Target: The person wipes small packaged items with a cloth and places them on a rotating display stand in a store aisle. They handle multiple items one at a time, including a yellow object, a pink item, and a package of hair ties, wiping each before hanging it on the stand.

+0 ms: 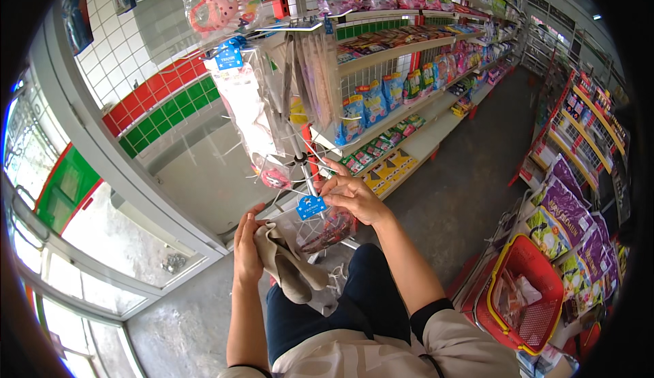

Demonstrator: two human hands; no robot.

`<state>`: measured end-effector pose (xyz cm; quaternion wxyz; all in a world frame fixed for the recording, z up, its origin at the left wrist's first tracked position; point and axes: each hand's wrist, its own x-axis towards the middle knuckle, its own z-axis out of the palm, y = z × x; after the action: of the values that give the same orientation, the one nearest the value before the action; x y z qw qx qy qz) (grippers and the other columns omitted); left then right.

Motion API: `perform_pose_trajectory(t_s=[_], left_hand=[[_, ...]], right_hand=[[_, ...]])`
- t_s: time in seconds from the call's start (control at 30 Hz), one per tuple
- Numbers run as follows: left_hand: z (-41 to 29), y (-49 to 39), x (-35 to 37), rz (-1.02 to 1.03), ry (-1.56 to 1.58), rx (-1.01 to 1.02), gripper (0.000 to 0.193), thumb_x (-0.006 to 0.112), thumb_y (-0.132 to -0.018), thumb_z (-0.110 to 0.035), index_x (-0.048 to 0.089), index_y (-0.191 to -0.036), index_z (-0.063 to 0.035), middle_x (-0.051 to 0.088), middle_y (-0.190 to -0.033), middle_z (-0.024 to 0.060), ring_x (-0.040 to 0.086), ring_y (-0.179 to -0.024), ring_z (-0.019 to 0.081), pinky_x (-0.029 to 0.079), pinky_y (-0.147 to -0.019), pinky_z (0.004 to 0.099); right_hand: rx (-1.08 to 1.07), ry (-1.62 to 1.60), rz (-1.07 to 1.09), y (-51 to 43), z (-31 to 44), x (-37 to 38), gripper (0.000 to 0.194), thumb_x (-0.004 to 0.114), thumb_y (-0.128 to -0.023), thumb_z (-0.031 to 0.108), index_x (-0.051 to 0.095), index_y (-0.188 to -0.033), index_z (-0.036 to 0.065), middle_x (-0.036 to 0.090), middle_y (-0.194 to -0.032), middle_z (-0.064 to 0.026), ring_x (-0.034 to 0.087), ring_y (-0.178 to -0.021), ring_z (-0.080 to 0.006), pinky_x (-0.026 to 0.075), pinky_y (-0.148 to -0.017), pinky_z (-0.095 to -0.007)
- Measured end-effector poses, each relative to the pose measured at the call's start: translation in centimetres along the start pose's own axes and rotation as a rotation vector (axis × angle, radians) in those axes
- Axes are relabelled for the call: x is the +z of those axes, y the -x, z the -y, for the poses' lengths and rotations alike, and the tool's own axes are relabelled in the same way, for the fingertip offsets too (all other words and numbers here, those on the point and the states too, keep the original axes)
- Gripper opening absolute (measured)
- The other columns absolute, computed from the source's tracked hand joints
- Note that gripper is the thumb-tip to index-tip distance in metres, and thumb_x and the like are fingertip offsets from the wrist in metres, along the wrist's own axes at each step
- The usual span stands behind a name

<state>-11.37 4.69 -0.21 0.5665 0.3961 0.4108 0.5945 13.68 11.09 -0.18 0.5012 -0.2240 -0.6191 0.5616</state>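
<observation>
My left hand (249, 249) holds a beige-grey cloth (286, 263), which hangs down in folds in front of my knees. My right hand (353, 196) pinches the edge of a clear plastic packet with a blue starred header card (311, 207). Patterned dark-red goods (329, 232) show below the card, partly behind the cloth. The packet is at a wire display stand with a metal pole (296, 143). Higher on the stand hang a white item in clear wrap (250, 107), a small pink round item (275, 178) and long packets (322, 81).
Shelves (409, 104) of bagged goods run along the right of the stand. A glass door in a grey frame (97, 148) is at the left. At the lower right sit a red basket (531, 327) with yellow handles and purple rice bags (567, 212).
</observation>
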Motion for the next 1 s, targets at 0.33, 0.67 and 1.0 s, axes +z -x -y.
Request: perform_pose_trajectory(t_s=[0.33,0.67,1.0], left_hand=[[0.4,-2.2,0.0,0.238,-0.070,-0.232,0.039,0.041,-0.099,-0.031,0.056,-0.121,-0.0029,0.057,-0.081,0.0035,0.054,-0.067,0.0089,0.045,-0.060,0.0218],[1.6,-8.0,3.9,0.621,0.091,-0.447,0.059,0.050,-0.093,-0.040,0.033,-0.142,-0.0108,0.058,-0.117,0.0175,0.057,-0.104,0.0220,0.045,-0.090,0.0360],[3.0,-12.6,7.7,0.441,0.270,-0.478,0.035,0.062,-0.089,-0.030,0.058,-0.118,-0.0124,0.055,-0.067,-0.0020,0.056,-0.064,0.0076,0.050,-0.061,0.0270]], right_hand=[[0.065,0.002,0.112,0.1,0.7,0.0,0.009,0.065,-0.082,0.008,0.065,-0.090,0.004,0.018,-0.150,-0.0156,0.058,-0.108,-0.0180,0.050,-0.077,-0.0279],[0.082,-0.271,0.216,-1.7,0.0,-5.1,0.009,0.061,-0.084,0.007,0.061,-0.092,0.003,0.034,-0.144,-0.0172,0.064,-0.090,-0.0138,0.053,-0.058,-0.0256],[0.230,-0.181,0.144,-2.5,1.3,-7.4,0.009,0.062,-0.084,0.007,0.060,-0.092,0.003,0.051,-0.127,-0.0193,0.064,-0.083,-0.0131,0.053,-0.063,-0.0244]])
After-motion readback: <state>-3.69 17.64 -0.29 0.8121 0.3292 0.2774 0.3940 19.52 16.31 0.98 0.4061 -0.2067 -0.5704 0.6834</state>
